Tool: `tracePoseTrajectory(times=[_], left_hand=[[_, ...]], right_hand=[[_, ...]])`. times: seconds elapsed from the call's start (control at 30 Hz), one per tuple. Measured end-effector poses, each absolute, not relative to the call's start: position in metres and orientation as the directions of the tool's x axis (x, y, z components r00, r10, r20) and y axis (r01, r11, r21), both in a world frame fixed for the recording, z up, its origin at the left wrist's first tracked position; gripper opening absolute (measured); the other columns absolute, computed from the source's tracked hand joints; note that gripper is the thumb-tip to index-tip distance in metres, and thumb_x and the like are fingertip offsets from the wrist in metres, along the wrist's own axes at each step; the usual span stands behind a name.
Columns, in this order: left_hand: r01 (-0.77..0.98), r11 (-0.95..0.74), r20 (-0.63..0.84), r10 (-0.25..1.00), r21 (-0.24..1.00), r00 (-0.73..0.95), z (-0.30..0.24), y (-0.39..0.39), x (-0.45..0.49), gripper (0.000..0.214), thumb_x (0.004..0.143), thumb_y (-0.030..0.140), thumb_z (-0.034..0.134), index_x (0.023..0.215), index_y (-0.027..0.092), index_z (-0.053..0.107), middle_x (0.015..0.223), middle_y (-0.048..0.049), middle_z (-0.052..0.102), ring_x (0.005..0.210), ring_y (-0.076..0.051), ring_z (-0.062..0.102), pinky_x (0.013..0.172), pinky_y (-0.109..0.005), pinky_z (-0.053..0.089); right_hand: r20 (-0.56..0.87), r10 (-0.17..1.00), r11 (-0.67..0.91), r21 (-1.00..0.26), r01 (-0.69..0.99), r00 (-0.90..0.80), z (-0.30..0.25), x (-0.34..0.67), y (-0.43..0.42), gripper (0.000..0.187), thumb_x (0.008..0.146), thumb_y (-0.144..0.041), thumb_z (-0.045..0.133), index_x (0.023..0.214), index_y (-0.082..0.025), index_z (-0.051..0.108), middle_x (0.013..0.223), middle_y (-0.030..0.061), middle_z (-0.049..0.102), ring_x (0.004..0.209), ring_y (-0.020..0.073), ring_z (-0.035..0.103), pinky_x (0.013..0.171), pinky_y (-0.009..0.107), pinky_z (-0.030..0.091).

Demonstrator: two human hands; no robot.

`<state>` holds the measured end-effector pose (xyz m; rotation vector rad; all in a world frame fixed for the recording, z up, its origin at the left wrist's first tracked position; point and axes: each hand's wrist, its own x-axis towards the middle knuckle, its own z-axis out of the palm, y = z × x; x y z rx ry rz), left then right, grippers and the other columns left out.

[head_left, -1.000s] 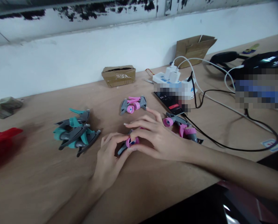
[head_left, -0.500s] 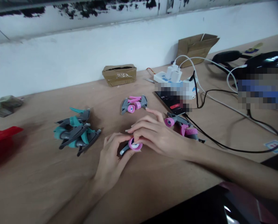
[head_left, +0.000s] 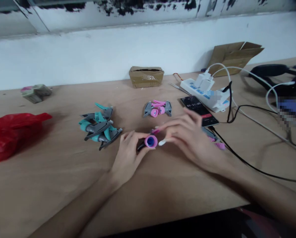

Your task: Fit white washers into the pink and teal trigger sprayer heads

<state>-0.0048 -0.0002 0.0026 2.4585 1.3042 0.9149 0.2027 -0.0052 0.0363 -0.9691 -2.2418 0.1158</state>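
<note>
My left hand [head_left: 126, 158] pinches a small grey part with a pink roller [head_left: 150, 141] just above the wooden table [head_left: 63, 178]. My right hand [head_left: 190, 137] is beside it, thumb and forefinger pinched at the roller's right side, other fingers spread. A finished grey and pink piece [head_left: 157, 108] lies behind my hands. More grey and pink parts [head_left: 216, 141] lie partly hidden behind my right hand. A heap of grey and teal pieces [head_left: 99, 127] sits to the left.
A phone [head_left: 199, 106] with a running timer, a white power strip [head_left: 207, 93] and black and white cables lie at the right. Two cardboard boxes [head_left: 146, 76] stand by the wall. A red plastic bag [head_left: 11, 129] lies at the far left.
The view has swung so everything sits further right. The pink roller has turned its open end towards me, and my right hand's fingers have lifted off it to its right side.
</note>
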Motion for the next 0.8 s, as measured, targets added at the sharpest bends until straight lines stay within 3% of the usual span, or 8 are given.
tracePoseTrajectory(times=[0.2,0.43,0.6,0.7,0.8], left_hand=[[0.703,-0.473,0.401,0.871,0.531,0.283,0.004,0.005,-0.009,0.019,0.080,0.030,0.063,0.096,0.024,0.055,0.096,0.0008,0.064,0.092,-0.019,0.057,0.083,-0.034,0.042],[0.700,-0.430,0.436,0.881,0.570,0.185,0.003,0.004,-0.008,0.023,0.077,0.030,0.067,0.096,0.024,0.056,0.095,0.0019,0.064,0.089,-0.017,0.059,0.080,-0.031,0.043],[0.703,-0.401,0.433,0.889,0.587,0.145,0.001,0.006,-0.010,0.024,0.077,0.032,0.067,0.097,0.024,0.057,0.094,0.0015,0.064,0.088,-0.017,0.060,0.080,-0.032,0.044],[0.706,-0.383,0.418,0.898,0.595,0.135,0.002,0.006,-0.010,0.024,0.077,0.034,0.067,0.097,0.024,0.057,0.094,0.0010,0.064,0.088,-0.018,0.060,0.080,-0.032,0.045],[0.705,-0.373,0.408,0.904,0.603,0.130,0.002,0.006,-0.010,0.024,0.077,0.033,0.067,0.097,0.024,0.057,0.094,0.0008,0.064,0.089,-0.018,0.060,0.080,-0.032,0.045]], right_hand=[[0.490,0.786,0.600,-0.455,0.658,-0.377,0.034,0.210,0.003,0.007,0.091,-0.022,0.045,0.089,-0.023,0.051,0.097,0.0019,0.067,0.095,0.0169,0.060,0.105,0.045,0.023],[0.456,0.751,0.621,-0.244,0.745,-0.477,0.012,0.200,0.005,0.018,0.091,-0.023,0.045,0.082,-0.019,0.061,0.084,0.0008,0.067,0.085,0.0159,0.059,0.105,0.044,0.017],[0.410,0.744,0.661,-0.335,0.672,-0.527,0.018,0.204,0.003,0.028,0.086,-0.042,0.053,0.071,-0.019,0.062,0.083,-0.0003,0.067,0.085,0.0153,0.061,0.106,0.045,0.013],[0.417,0.778,0.616,-0.363,0.699,-0.470,0.018,0.209,0.008,0.027,0.087,-0.042,0.050,0.079,-0.021,0.064,0.090,0.0009,0.068,0.092,0.0166,0.061,0.105,0.046,0.016],[0.377,0.768,0.632,-0.311,0.710,-0.518,0.009,0.208,0.010,0.030,0.086,-0.045,0.051,0.104,-0.024,0.063,0.117,0.0063,0.061,0.112,0.0215,0.053,0.106,0.051,0.016]])
